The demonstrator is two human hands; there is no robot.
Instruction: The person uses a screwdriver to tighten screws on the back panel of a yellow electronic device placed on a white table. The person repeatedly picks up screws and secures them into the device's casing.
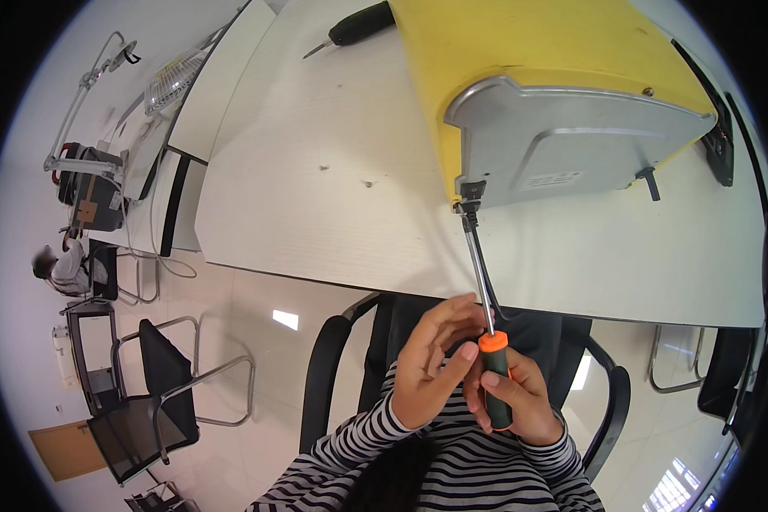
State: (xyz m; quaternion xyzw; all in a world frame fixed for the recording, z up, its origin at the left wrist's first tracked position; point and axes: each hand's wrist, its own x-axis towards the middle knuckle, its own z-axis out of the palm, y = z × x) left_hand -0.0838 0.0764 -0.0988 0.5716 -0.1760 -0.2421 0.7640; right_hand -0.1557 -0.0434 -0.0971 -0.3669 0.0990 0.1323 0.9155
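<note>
My right hand (520, 397) is wrapped round the dark green and orange handle of a screwdriver (497, 375). Its long metal shaft points away from me, and the tip meets the lower left corner of a yellow machine (520, 43) with a grey metal panel (563, 141), by a black plug or fitting there. A black cable hangs from that corner beside the shaft. Just left of the shaft is my left hand (439, 358), fingers apart and curved; I see nothing held in it. Two small screws (368, 184) lie on the white table (316, 230), left of the machine.
A black-handled electric screwdriver (363, 24) lies at the table's far left. Right of the machine stands a dark flat object (718, 141). A black chair (166, 367) is at the left on the floor. Far left, another person (72, 269) sits near a side table with a lamp.
</note>
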